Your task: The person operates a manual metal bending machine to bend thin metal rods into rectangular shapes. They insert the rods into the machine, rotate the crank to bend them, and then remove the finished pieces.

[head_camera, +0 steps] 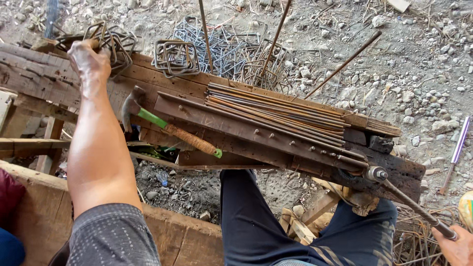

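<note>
Left hand point(88, 60) stretched to the far left of the wooden workbench point(148, 79), fingers curled shut around a bent steel stirrup point(109, 43) on a small stack of the same square loops. Second stack of stirrups point(175, 57) just to the right on the bench's far edge, with a larger tangled heap point(236, 51) behind it on the gravel ground point(419, 59). Right hand point(456, 246) at the near right corner, closed on the end of a long bending lever point(411, 207) running up to a pivot point(375, 173) at the bench's right end. Hands well apart. Bundle of straight rusty rods point(276, 111) lying lengthwise on the bench, between the hands. Hammer point(162, 123) with green and orange-wrapped handle resting near the left forearm, head toward the left. Dark trouser legs point(256, 221) below the bench
</note>
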